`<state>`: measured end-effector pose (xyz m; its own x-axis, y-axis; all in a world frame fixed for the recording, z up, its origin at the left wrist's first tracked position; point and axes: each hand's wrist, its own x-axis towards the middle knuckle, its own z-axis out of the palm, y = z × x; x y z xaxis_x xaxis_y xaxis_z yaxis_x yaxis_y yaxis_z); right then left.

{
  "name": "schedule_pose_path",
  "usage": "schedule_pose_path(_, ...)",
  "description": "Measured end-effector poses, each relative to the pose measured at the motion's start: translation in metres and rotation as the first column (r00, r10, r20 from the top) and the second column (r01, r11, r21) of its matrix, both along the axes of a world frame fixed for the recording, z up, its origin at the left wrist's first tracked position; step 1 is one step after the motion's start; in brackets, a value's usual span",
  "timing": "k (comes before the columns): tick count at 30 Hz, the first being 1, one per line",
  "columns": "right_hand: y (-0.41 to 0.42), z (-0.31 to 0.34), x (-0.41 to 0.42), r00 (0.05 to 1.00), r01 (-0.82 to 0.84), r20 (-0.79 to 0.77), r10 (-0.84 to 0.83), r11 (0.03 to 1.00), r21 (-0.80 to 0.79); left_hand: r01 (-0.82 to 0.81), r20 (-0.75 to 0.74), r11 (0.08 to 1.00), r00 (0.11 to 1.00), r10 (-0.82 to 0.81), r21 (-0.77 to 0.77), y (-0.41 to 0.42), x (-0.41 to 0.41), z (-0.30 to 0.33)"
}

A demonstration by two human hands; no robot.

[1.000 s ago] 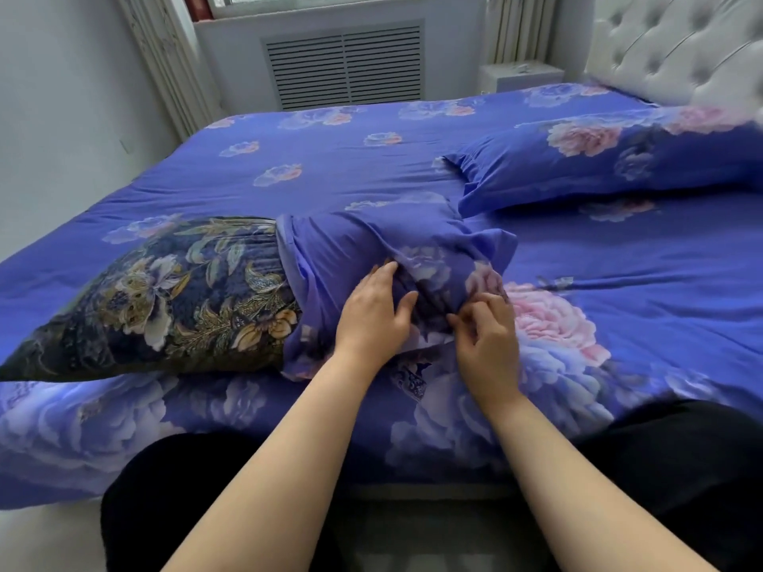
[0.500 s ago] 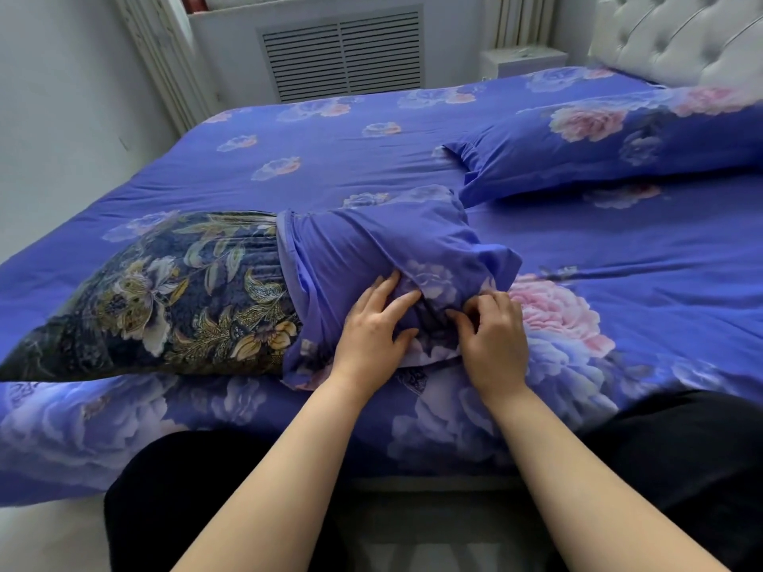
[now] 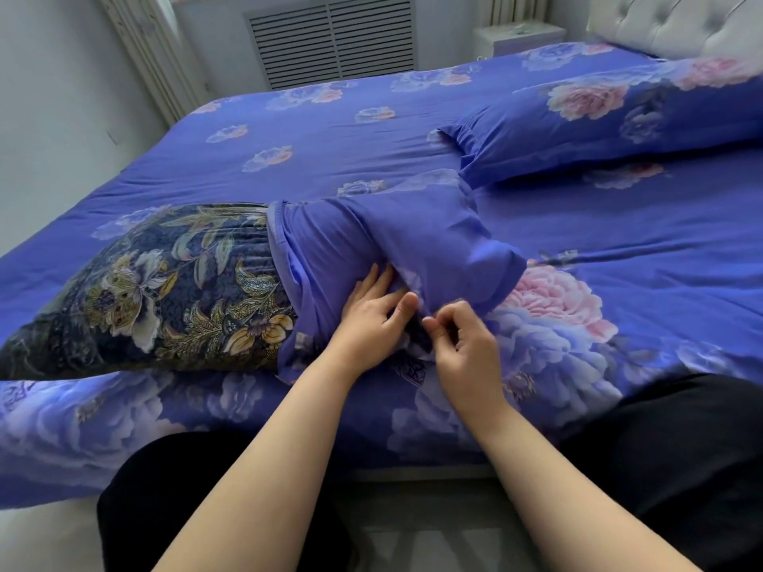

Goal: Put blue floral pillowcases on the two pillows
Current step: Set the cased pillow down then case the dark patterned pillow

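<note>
I am looking down at the second pillow (image 3: 148, 291), which is lying across the bed (image 3: 309, 130) with its dark gold-flowered cover bare on the left and the blue floral pillowcase (image 3: 396, 245) bunched over its right end only. My left hand (image 3: 371, 319) is resting on the case with the fingers spread and reaching into a fold, the thumb lying on top of the cloth; my right hand (image 3: 462, 344) is curling its fingers and pinching a tuck of the same fabric just beside it. The finished pillow (image 3: 619, 121) is lying near the headboard (image 3: 677, 22), already covered. I am judging the case to be thin, limp and a little slippery, so it will be sliding and gathering rather than holding any shape, while the pillow looks soft, light and squashy. I am thinking the best hold is at the open hem beside the dark cover, one hand on each side of it, drawing the hem leftward along the pillow.
</note>
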<state>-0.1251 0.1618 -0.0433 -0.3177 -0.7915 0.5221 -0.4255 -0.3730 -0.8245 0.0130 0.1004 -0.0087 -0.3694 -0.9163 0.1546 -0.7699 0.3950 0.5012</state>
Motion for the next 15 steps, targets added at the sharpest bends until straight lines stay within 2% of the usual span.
schedule_pose_path(2, 0.015, -0.003, 0.02, 0.988, -0.087, -0.131, 0.088, 0.996, 0.012, 0.005, 0.071, 0.999, 0.997, -0.008, 0.039, -0.007, -0.003, 0.003)
schedule_pose_path(4, 0.035, -0.017, 0.047, 0.937, -0.201, -0.27, 0.22, 0.975, 0.097, 0.002, 0.066, 0.999, 0.998, -0.005, 0.051, -0.014, -0.012, 0.008)
schedule_pose_path(5, 0.042, -0.024, 0.055, 0.936, -0.211, -0.248, 0.248, 0.963, 0.166, -0.006, 0.02, 0.998, 1.0, 0.005, 0.057, -0.017, -0.016, 0.01)
schedule_pose_path(6, 0.044, -0.026, 0.055, 0.959, -0.206, -0.149, 0.241, 0.954, 0.217, -0.015, -0.041, 0.998, 0.999, 0.017, 0.056, -0.019, -0.02, 0.013)
schedule_pose_path(8, 0.033, -0.024, 0.036, 0.995, -0.079, 0.07, 0.067, 0.979, 0.187, -0.012, -0.171, 0.996, 0.985, 0.027, 0.088, -0.018, -0.017, 0.013)
schedule_pose_path(10, 0.013, -0.012, 0.001, 0.97, 0.184, 0.147, -0.194, 0.98, 0.078, 0.008, -0.271, 0.991, 0.962, 0.029, 0.136, -0.012, -0.009, 0.008)
schedule_pose_path(11, -0.002, -0.009, -0.018, 0.945, 0.284, 0.15, -0.292, 0.956, 0.073, 0.016, -0.29, 0.99, 0.957, 0.025, 0.138, -0.01, -0.006, 0.005)
schedule_pose_path(13, -0.025, 0.001, -0.046, 0.942, 0.305, 0.1, -0.32, 0.942, 0.141, 0.015, -0.296, 0.992, 0.955, 0.022, 0.122, -0.005, -0.006, 0.0)
schedule_pose_path(15, -0.04, 0.007, -0.057, 0.967, 0.184, 0.125, -0.224, 0.945, 0.269, -0.003, -0.294, 0.995, 0.955, 0.032, 0.099, -0.003, -0.01, 0.0)
